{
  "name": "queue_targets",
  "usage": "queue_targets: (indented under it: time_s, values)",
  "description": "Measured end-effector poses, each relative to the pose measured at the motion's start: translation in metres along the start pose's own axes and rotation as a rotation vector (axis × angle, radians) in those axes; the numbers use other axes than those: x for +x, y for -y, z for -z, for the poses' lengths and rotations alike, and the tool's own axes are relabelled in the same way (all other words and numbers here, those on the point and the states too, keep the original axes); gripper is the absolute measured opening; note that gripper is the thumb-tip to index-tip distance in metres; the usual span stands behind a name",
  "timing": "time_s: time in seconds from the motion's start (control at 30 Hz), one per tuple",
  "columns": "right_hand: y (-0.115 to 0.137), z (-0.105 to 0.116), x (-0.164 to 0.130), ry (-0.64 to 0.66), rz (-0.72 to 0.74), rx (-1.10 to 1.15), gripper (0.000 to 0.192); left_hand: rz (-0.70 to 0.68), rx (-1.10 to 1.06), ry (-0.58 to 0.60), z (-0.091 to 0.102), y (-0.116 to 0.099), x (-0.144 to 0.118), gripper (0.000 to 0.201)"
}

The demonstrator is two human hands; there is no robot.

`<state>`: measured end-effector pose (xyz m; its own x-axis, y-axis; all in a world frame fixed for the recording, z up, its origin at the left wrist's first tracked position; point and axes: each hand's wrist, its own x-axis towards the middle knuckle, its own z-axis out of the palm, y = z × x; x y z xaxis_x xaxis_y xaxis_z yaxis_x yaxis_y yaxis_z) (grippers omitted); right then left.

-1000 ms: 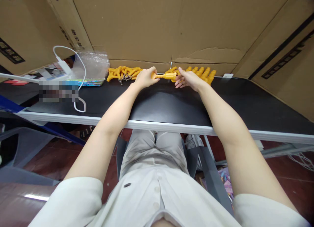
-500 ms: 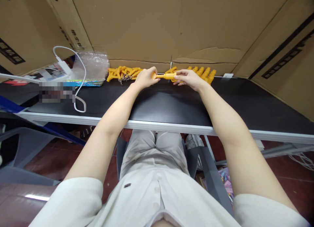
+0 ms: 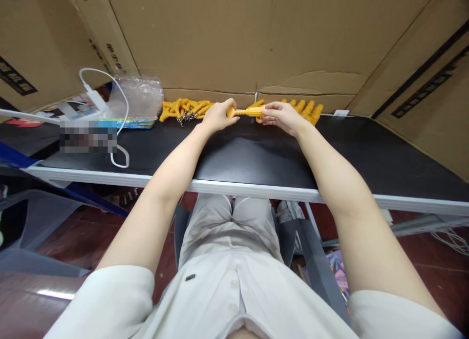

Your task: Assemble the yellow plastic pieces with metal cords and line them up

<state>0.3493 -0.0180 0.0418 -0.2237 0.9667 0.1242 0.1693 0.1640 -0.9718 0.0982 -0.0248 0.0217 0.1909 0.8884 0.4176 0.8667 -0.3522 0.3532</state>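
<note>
Since the frame one second ago, my right hand (image 3: 280, 117) has closed in from its open, spread pose and now pinches the right end of the yellow plastic piece (image 3: 246, 112), which sits a little more to the left than before. That piece is held level just above the far edge of the table (image 3: 256, 158), between both hands. My left hand (image 3: 219, 116) is clenched around its rounded left end, so I judge the two hands brace it from both sides, perhaps to push or twist the parts together. On the right hand the fingers (image 3: 266, 113) are nearly closed, with the tips on the ribbed thick part; on the left hand they are wrapped tight. Just behind the left hand lies a loose pile of yellow pieces (image 3: 183, 109) with small metal chains, and behind the right hand a neat row of yellow pieces (image 3: 306, 109) stands against the cardboard wall (image 3: 238, 41). Further left I see a clear plastic bag (image 3: 137, 97) and a white charger cable (image 3: 119, 134).
</note>
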Motion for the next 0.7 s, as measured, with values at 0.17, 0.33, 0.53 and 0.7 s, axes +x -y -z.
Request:
queue_targets:
  time_s: [0.17, 0.33, 0.53, 0.7]
  values:
    - [-0.007, 0.002, 0.011, -0.064, 0.165, 0.012, 0.04, -0.057, -0.028, -0.046, -0.002, 0.008, 0.002, 0.075]
    - [-0.01, 0.004, 0.021, -0.167, 0.391, -0.323, 0.053, 0.022, -0.001, -0.018, 0.001, 0.018, 0.002, 0.079]
    - [-0.002, -0.011, 0.032, -0.177, 0.495, -0.861, 0.052, 0.018, 0.038, 0.029, 0.002, 0.015, 0.001, 0.065]
    - [-0.013, -0.028, 0.045, -0.078, 0.458, -1.1, 0.057, -0.012, 0.062, 0.037, 0.002, 0.01, 0.001, 0.059]
